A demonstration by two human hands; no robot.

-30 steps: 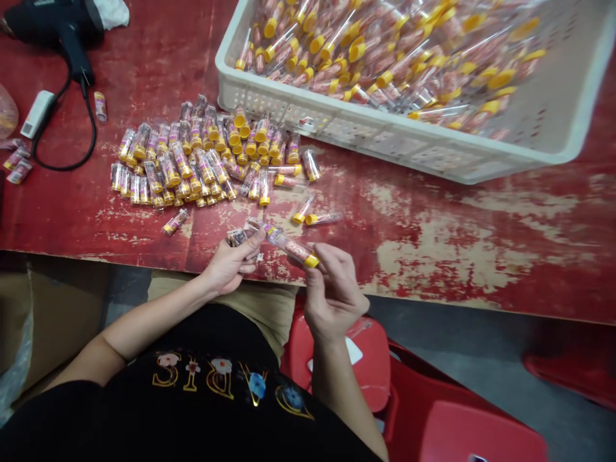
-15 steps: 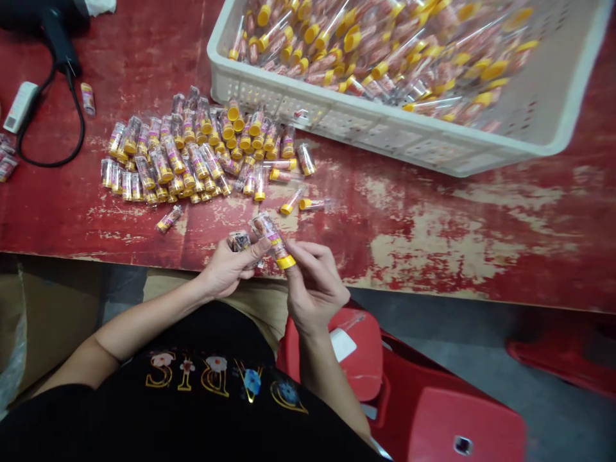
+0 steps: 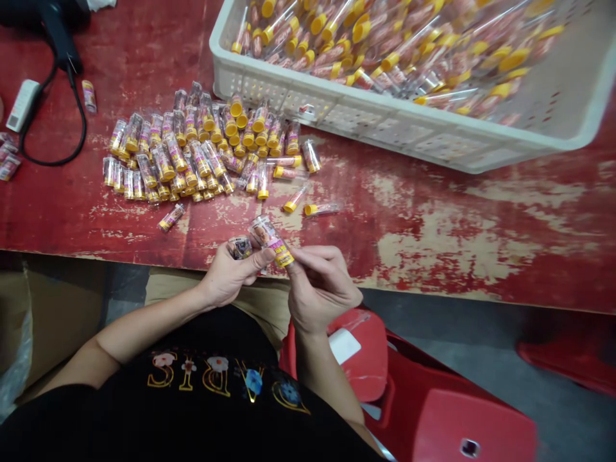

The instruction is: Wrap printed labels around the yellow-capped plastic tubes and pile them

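Note:
Over the table's front edge, my right hand (image 3: 320, 282) pinches the lower end of a small clear tube (image 3: 272, 240) with a pink and yellow printed sleeve around it. The tube is tilted, its clear end up and to the left. My left hand (image 3: 233, 273) is closed, its thumb against the tube's side. A crumpled-looking piece of clear printed plastic (image 3: 239, 246) sticks out above the left fingers; the rest of it is hidden in the hand. Just beyond the hands lies one sleeved tube (image 3: 171, 218), and unsleeved yellow-capped tubes (image 3: 321, 209) lie to the right.
A pile of sleeved tubes (image 3: 166, 160) covers the middle left of the worn red table (image 3: 433, 224). Behind it stands a white perforated crate (image 3: 385, 122) full of yellow-capped tubes. A black heat gun (image 3: 60, 38) with a looped cord lies far left. Red stools (image 3: 474, 427) stand below right.
The tube's yellow cap, bare before, is now mostly covered by the printed sleeve. My right hand has shifted slightly right. The whole view has moved a little.

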